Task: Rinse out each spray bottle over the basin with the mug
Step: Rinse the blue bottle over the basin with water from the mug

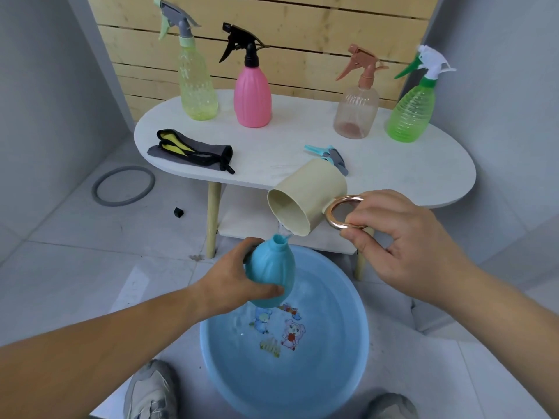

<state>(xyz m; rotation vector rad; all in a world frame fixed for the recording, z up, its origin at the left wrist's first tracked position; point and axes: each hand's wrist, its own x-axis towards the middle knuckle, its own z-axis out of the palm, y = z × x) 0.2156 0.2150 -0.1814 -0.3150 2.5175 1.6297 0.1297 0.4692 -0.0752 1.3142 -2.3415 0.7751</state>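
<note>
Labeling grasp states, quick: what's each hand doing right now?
Left hand: fingers gripping the blue bottle over the basin.
Right hand: fingers pinching the mug handle, pouring.

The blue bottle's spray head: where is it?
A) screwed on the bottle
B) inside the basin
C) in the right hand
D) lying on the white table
D: the spray head lies on the table behind the mug, and the blue bottle held by the left hand has an open neck.

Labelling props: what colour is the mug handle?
Shiny rose-gold handle on the cream mug; head view.
</note>
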